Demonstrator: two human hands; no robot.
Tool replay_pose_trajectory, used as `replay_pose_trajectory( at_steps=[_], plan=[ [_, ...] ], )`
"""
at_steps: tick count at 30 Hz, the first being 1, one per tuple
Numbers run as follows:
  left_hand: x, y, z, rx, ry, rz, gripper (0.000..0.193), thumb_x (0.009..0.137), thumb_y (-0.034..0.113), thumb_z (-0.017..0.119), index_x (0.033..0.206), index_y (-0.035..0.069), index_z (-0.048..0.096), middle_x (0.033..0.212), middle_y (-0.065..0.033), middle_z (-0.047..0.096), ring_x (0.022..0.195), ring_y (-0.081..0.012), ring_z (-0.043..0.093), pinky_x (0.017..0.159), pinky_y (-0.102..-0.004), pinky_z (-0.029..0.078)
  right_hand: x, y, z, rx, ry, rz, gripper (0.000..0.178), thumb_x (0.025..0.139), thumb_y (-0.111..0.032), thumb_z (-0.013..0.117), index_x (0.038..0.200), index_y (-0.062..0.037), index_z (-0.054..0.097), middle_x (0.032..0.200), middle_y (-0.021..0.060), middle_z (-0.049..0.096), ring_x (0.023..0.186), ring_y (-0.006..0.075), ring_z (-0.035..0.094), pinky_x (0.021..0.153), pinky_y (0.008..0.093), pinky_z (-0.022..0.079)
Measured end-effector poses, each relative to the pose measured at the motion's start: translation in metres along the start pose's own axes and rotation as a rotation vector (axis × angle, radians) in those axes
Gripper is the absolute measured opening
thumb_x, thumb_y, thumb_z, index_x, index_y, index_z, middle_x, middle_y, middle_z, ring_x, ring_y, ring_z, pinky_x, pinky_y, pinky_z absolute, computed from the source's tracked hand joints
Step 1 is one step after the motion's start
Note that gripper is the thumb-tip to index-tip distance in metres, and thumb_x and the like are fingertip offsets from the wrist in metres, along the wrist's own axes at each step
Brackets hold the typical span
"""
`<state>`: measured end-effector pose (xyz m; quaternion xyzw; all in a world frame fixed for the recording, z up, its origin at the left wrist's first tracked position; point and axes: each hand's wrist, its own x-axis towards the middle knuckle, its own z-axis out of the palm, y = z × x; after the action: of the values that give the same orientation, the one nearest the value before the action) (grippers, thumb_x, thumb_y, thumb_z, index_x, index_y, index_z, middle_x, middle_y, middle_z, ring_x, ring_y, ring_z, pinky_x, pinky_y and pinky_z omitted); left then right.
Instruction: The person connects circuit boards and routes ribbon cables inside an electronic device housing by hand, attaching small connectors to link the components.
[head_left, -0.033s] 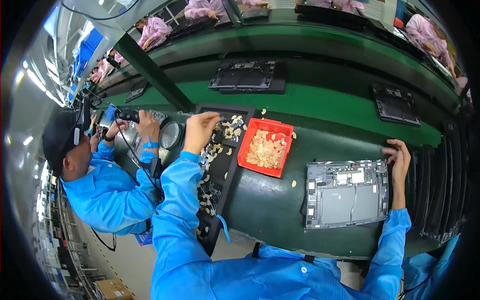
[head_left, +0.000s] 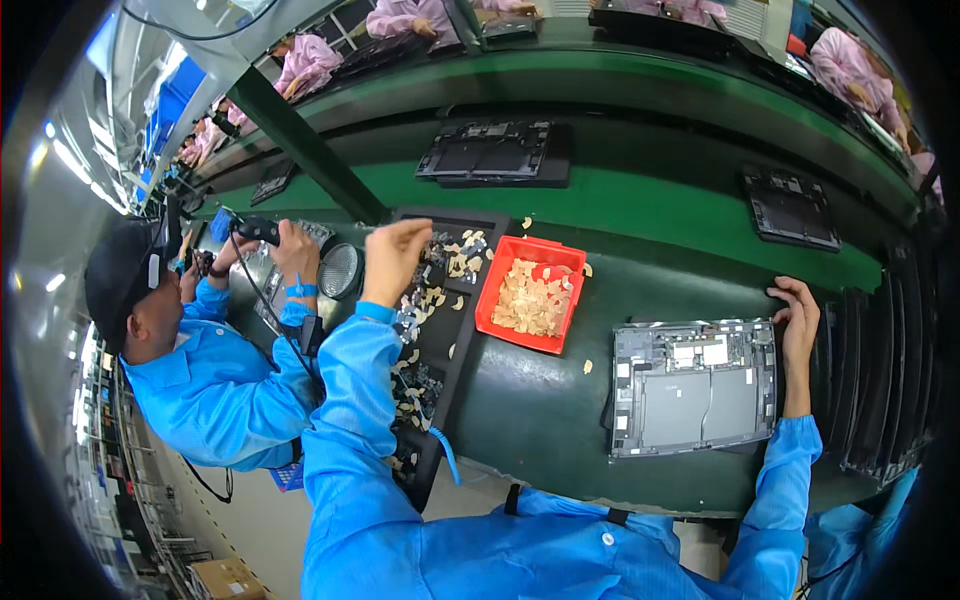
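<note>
My left hand (head_left: pixel 394 262) is raised over a black tray (head_left: pixel 462 372) with thumb and fingertips pinched together; whatever is between them is too small to make out. Small dark parts and cream-coloured curved pieces (head_left: pixel 466 262) lie scattered in that tray. My right hand (head_left: pixel 797 318) rests beside the upper right corner of an opened laptop base (head_left: pixel 690 392), its fingers loosely bent and apart, gripping nothing. The laptop base lies flat with its circuit board and black battery exposed.
A red bin (head_left: pixel 560 342) of cream pieces stands between tray and laptop base. Upright black panels (head_left: pixel 868 380) line the right side. More opened laptop bases (head_left: pixel 488 152) sit on the green line beyond. A co-worker in blue (head_left: pixel 215 390) works at my left, near a round speaker-like object (head_left: pixel 341 271).
My left hand has shifted slightly left and stays pinched above the tray. The fingers of my right hand have moved a little at the laptop base's corner.
</note>
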<state>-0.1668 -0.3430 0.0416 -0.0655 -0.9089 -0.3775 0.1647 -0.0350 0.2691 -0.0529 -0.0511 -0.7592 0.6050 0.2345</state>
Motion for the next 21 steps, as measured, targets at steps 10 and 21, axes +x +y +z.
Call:
replay_pose_trajectory(
  at_steps=[10,21],
  plan=[
    [0.008,0.118,0.003,-0.864,-0.016,0.06,0.035,0.101,0.005,0.065,0.134,-0.006,0.061,0.125,-0.0177,0.071,0.113,-0.0226,0.071,0.09,-0.0281,0.058,0.008,-0.033,0.002,-0.035,0.061,-0.131,0.029,0.101,-0.011,0.053,0.123,0.0006,0.068,0.104,0.005,0.069,0.087,0.0081,0.06,0.07,0.0228,0.044],
    [-0.025,0.252,0.16,-1.06,-0.246,0.039,0.033,0.096,0.0,0.069,0.127,-0.009,0.065,0.118,-0.0199,0.073,0.109,-0.023,0.072,0.09,-0.0288,0.06,-0.008,-0.173,0.125,-0.467,-0.155,-0.64,0.055,0.08,-0.017,0.085,0.13,-0.0072,0.064,0.106,0.0135,0.074,0.092,0.0323,0.072,0.076,0.0395,0.059]
  ],
)
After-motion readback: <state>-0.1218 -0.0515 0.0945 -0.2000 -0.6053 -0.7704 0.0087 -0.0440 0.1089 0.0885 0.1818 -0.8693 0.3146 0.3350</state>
